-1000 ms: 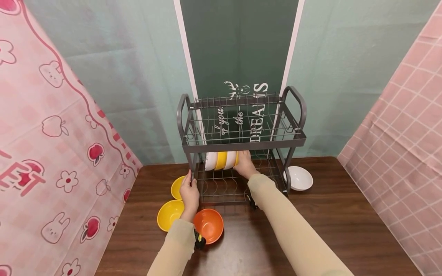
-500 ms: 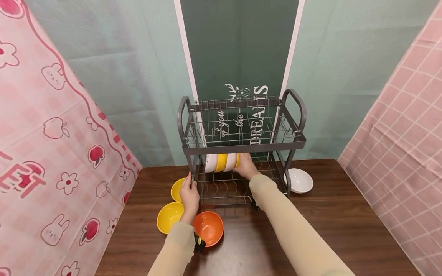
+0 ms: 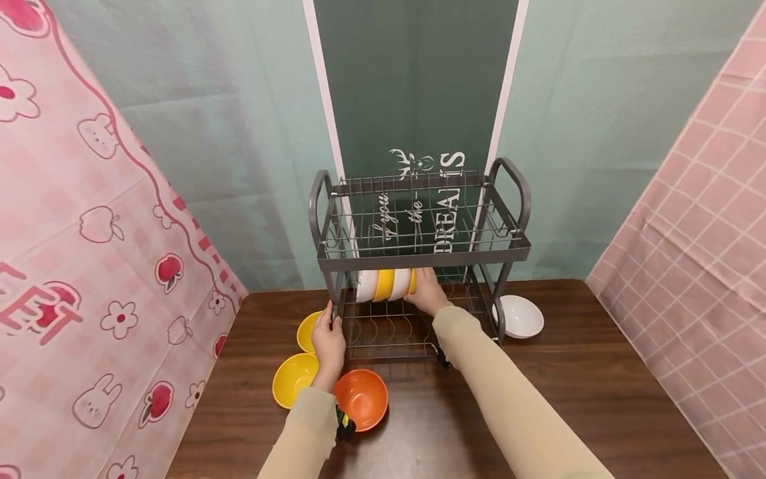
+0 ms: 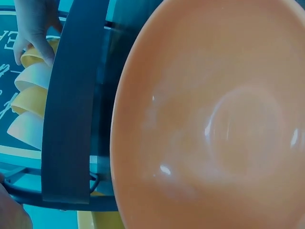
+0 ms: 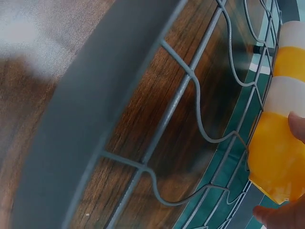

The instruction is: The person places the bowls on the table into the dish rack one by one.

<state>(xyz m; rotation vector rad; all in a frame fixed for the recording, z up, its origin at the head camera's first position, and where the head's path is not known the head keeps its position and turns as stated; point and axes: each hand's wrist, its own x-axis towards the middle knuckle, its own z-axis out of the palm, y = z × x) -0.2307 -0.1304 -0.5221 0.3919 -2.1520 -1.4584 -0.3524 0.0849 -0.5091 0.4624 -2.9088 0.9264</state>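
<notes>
A grey two-tier dish rack (image 3: 425, 255) stands on the table. On its lower tier, toward the left, white and yellow bowls (image 3: 385, 285) sit on their sides, nested in a row with colours alternating. My right hand (image 3: 427, 293) reaches under the top tier and grips the yellow bowl (image 5: 276, 155) at the right end of that row. With my left hand (image 3: 329, 340) I hold the rack's left front post. An orange bowl (image 3: 362, 399) lies just right of my left wrist and fills much of the left wrist view. The upper tier hides part of the row.
Two yellow bowls (image 3: 294, 380) sit on the table left of the rack, partly behind my left hand. Beyond the rack's right side is a white bowl (image 3: 522, 317). Cloth-covered walls close in the back and both sides.
The head view has tilted up slightly, so everything sits a little lower in it. Both hands keep their places on the rack and the yellow bowl.
</notes>
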